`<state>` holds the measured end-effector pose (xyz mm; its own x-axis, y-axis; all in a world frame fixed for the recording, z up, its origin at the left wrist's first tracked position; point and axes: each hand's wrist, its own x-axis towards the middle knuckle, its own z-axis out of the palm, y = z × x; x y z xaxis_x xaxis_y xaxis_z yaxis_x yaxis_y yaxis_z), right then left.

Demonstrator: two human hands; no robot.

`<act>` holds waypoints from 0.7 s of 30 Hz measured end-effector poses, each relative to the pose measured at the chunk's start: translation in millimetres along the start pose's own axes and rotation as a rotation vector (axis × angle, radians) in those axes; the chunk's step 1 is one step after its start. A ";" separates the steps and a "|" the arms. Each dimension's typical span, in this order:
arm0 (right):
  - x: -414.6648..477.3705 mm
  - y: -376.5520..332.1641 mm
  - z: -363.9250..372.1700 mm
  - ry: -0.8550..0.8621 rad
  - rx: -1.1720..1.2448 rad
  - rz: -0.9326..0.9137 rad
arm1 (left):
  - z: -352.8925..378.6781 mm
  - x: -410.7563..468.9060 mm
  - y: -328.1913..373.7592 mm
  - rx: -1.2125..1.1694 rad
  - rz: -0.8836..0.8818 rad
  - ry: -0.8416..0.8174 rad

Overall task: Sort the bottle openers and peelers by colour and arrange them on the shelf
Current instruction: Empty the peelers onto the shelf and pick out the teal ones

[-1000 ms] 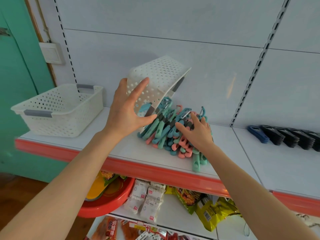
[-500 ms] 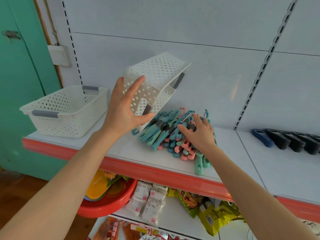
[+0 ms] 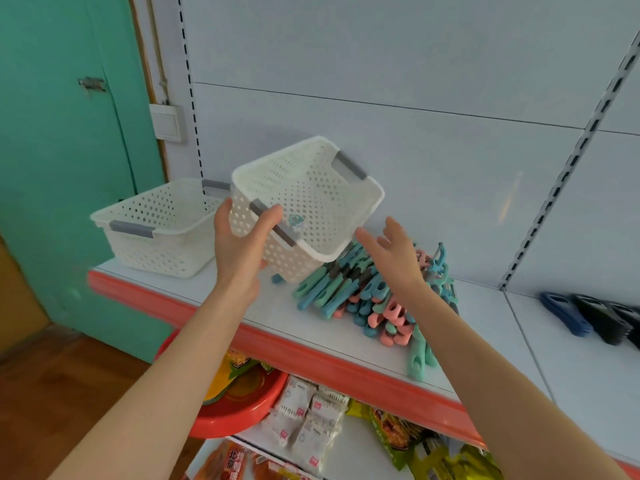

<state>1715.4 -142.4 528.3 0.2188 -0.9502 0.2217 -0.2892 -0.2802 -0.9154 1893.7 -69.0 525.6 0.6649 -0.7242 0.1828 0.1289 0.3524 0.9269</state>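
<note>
A heap of teal, blue and pink peelers and bottle openers lies on the white shelf. Just left of and above the heap, my left hand grips the near rim of a white perforated basket with grey handles. The basket is held tilted, mouth upward, one corner low near the shelf, and one teal piece shows inside it. My right hand hovers over the heap with fingers spread, holding nothing.
A second white basket stands at the shelf's left end. Dark blue and black tools lie in a row at the right. The shelf has a red front edge; a red basin and packets sit below.
The basket has turned from mouth-down over the heap to mouth-up, moving left. My right hand has lifted off the heap.
</note>
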 end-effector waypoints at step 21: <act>40.5 -97.7 103.6 -0.169 0.457 -0.249 | -79.3 49.8 63.2 0.437 0.465 0.148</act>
<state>1849.0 -139.4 592.0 0.3869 -0.8170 0.4276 0.2168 -0.3701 -0.9033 1993.3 -35.8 567.3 0.6775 -0.4544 0.5784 -0.4862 0.3135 0.8157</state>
